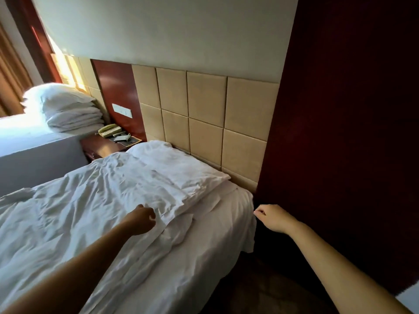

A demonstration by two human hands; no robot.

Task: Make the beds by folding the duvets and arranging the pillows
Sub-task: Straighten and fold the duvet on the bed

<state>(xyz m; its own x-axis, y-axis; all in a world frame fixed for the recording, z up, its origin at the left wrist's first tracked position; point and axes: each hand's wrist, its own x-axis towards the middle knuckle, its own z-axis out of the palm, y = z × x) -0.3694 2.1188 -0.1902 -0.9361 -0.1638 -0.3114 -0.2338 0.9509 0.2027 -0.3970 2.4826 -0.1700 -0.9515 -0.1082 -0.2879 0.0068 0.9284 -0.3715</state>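
Left hand (141,219) gripping the duvet (68,211) edge; right hand (273,217) curling at the bed (226,225) corner, hold unclear.
Folding appears to be starting; next calls for both hands on that edge.

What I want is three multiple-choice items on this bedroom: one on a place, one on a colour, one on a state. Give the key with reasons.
1. Where does the telephone sit?
A. Hung on the wall.
B. On the nightstand beside the bed.
C. On the floor.

2. What colour are the padded headboard panels?
A. Beige.
B. Blue.
C. Green.

3. How does this bed's duvet lie?
A. Folded in a stack.
B. Dropped on the floor.
C. Rumpled, spread over the bed.

Key: 1 B, it rests on the dark wooden top; 2 A, the square panels are tan-beige; 3 C, creases run all across it and its edge overlaps the pillow.
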